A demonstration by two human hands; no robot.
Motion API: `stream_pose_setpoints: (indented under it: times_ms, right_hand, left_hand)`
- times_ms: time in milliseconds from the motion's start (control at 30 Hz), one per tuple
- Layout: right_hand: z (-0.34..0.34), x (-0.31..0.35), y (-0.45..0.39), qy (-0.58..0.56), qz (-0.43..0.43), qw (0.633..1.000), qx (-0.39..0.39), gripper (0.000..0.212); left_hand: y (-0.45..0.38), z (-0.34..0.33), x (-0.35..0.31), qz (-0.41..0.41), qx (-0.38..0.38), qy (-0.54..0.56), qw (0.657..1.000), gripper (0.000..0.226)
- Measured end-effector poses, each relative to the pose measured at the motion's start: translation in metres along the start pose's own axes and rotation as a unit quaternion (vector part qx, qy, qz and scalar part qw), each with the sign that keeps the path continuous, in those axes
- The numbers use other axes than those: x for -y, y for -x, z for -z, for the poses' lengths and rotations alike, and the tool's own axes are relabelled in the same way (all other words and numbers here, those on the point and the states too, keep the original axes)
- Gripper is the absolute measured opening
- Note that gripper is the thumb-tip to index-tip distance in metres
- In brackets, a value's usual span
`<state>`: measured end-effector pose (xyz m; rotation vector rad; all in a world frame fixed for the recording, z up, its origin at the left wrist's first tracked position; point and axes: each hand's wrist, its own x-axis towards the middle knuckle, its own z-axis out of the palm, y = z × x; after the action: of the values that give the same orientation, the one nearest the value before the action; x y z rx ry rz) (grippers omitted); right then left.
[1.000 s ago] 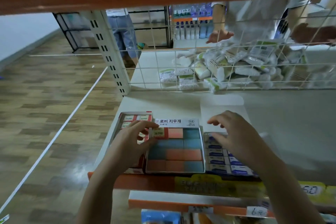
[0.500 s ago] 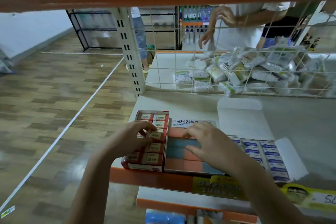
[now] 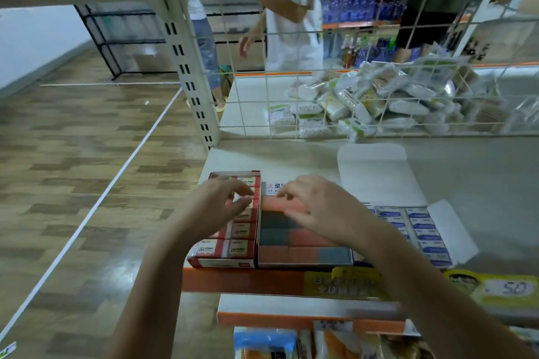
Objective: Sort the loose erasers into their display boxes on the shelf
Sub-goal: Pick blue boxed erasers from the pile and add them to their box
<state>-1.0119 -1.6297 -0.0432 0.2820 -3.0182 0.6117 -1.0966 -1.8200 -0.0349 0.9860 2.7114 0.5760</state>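
Item: shelf (image 3: pixel 291 160), front row, three display boxes side by side.

Red box (image 3: pixel 230 224), far left: sleeved erasers in two columns. My left hand (image 3: pixel 217 207) lies over it, thumb and forefinger closing near an eraser in the right-hand column; motion blur means I cannot tell whether it is actually pinched.

Middle box (image 3: pixel 303 248): bare orange and grey-blue erasers (image 3: pixel 280 237) packed in rows. A second ago my right hand (image 3: pixel 326 213) hovered over the blue-label box (image 3: pixel 420 230); it has since crossed to the middle box and now rests on its upper rows, fingers loosely spread and flat, holding nothing that I can see.

Blue-label box, right: flap open, erasers uncovered now that the hand has left.

Reading: with both hands settled on adjoining boxes, I judge the work is at the tidying stage, pressing pieces level. No loose eraser shows on the bare shelf.

Behind: wire grid (image 3: pixel 320 102), pile of wrapped packets (image 3: pixel 379 102), another person's arm.
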Motion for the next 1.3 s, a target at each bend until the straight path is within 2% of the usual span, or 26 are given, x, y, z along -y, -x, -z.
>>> stream_pose_setpoints:
  times_ms: [233, 433, 600, 767, 867, 1133, 1300]
  right_hand:
    - [0.042, -0.044, 0.005, 0.072, -0.087, 0.990, -0.083, 0.039]
    - [0.090, -0.123, 0.077, 0.121, -0.237, 0.958, -0.107, 0.044]
    - [0.118, -0.192, 0.160, 0.115, -0.344, 0.925, -0.112, 0.046]
    - [0.136, -0.252, 0.234, 0.108, -0.414, 0.898, -0.100, 0.046]
    - [0.144, -0.285, 0.270, 0.092, -0.445, 0.885, -0.102, 0.044]
    - [0.158, -0.363, 0.332, 0.062, -0.483, 0.861, -0.147, 0.037]
    - [0.151, -0.388, 0.333, 0.029, -0.504, 0.849, -0.154, 0.046]
  left_hand:
    - [-0.056, -0.013, -0.075, -0.116, -0.097, -0.041, 0.988, 0.038]
    - [-0.112, -0.051, -0.181, -0.209, -0.051, -0.149, 0.965, 0.046]
    - [-0.139, -0.084, -0.287, -0.268, -0.010, -0.168, 0.948, 0.052]
    - [-0.161, -0.122, -0.378, -0.285, 0.043, -0.152, 0.945, 0.052]
    - [-0.176, -0.149, -0.417, -0.301, 0.047, -0.177, 0.936, 0.050]
    - [-0.218, -0.219, -0.479, -0.304, 0.057, -0.191, 0.932, 0.042]
    - [-0.236, -0.253, -0.498, -0.292, 0.050, -0.214, 0.931, 0.036]
